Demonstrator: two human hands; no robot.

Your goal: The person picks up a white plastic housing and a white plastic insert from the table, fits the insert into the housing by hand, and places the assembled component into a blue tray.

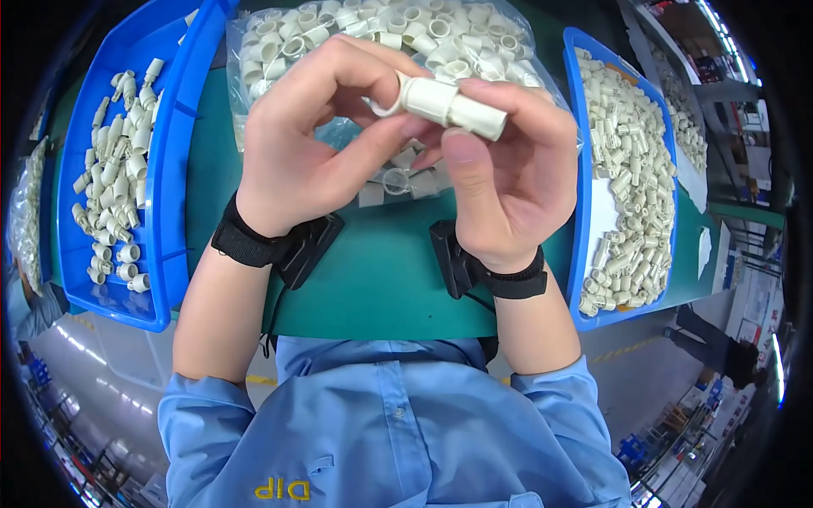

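Observation:
Above the near side of the bag, both hands meet on cream plastic pieces. My left hand (pixel 306 135) is closed, thumb and forefinger pinching a short ring-like collar (pixel 387 107) at the left end. My right hand (pixel 518 182) grips a stepped cylindrical plastic fitting (pixel 453 107) between thumb and fingers, its narrower end pointing right and slightly down. Collar and fitting touch or overlap; whether they are joined I cannot tell. Behind the hands lies a clear plastic bag (pixel 246 110) full of short, wide cream sleeves (pixel 461 51), some near its opening below my hands.
A blue tray (pixel 174 203) on the left holds loose cream pieces, several looking like fittings with sleeves on. At the right, another blue tray (pixel 579 245) is heaped with narrow cream fittings (pixel 631 169). Both stand along the green table (pixel 381 279). A person (pixel 716 343) is far right.

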